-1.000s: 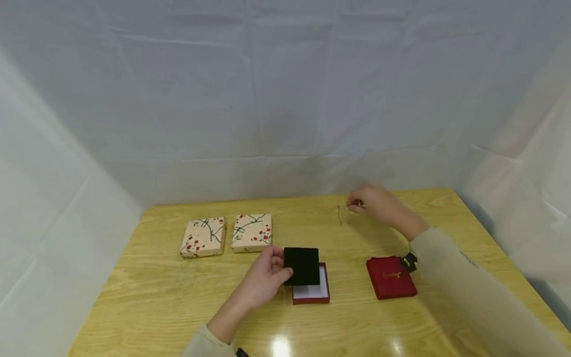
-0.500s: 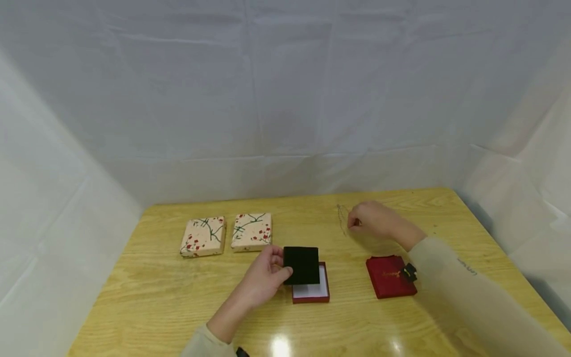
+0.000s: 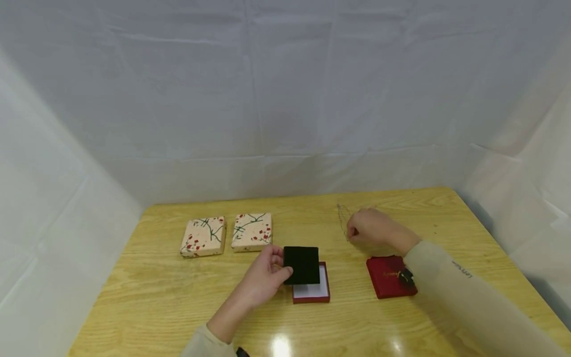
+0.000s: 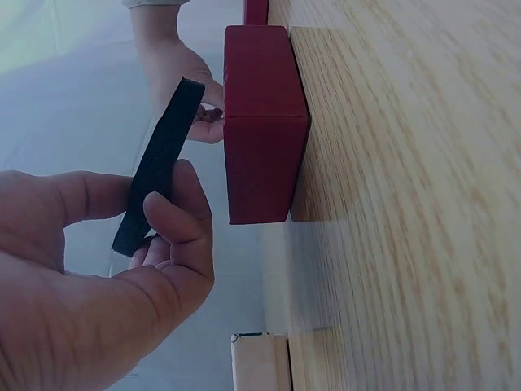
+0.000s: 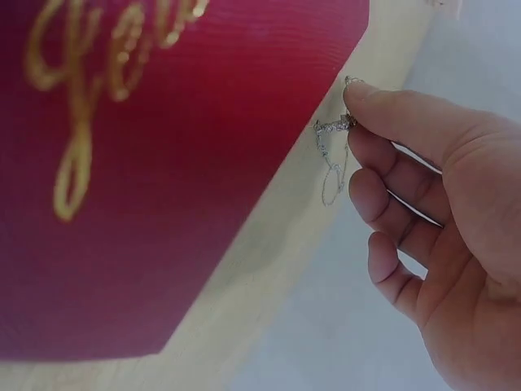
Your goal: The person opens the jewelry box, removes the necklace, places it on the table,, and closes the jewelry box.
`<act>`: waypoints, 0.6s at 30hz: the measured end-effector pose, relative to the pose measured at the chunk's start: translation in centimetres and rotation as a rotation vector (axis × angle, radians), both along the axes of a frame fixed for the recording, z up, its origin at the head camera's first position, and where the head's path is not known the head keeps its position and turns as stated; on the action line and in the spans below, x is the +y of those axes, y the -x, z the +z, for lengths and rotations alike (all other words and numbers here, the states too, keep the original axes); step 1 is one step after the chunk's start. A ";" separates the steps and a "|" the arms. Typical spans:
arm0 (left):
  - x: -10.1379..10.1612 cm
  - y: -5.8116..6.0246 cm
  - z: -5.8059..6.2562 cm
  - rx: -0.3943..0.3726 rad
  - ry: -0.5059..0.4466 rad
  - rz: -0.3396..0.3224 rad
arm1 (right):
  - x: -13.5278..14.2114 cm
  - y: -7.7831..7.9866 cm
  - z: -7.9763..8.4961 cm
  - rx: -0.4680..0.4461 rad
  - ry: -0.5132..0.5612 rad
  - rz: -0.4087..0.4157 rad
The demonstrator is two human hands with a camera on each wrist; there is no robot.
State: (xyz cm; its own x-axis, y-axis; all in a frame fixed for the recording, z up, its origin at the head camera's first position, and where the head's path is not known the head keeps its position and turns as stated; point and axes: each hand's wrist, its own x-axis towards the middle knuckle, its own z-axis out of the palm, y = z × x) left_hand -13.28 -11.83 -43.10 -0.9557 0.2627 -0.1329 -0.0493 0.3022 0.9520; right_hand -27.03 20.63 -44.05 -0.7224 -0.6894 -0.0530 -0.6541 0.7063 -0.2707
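While left fingers (image 4: 181, 228) pinch black square (image 3: 301, 265) by its edge, right fingers (image 5: 371, 197) pinch chain (image 5: 332, 126), room between.

we list one left hand (image 3: 264, 280) holding a black square pad (image 3: 302, 265) over an open red box (image 3: 311, 299); one right hand (image 3: 373, 228), fingers curled at a fine chain (image 3: 341, 223); one red square piece (image 3: 387, 285), gold-lettered, by the right sleeve (image 3: 464, 282); two cream floral boxes (image 3: 252, 232), side by side; one wooden table (image 3: 169, 302); white sheeting (image 3: 285, 99).
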 end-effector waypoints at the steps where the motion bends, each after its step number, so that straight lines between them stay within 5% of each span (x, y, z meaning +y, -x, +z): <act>1: 0.0 0.0 0.0 -0.003 -0.003 0.002 | 0.0 -0.1 0.0 0.001 -0.007 -0.004; 18: 0.1 0.0 0.1 -0.011 -0.005 0.003 | -0.9 -1.7 0.7 0.016 -0.053 -0.021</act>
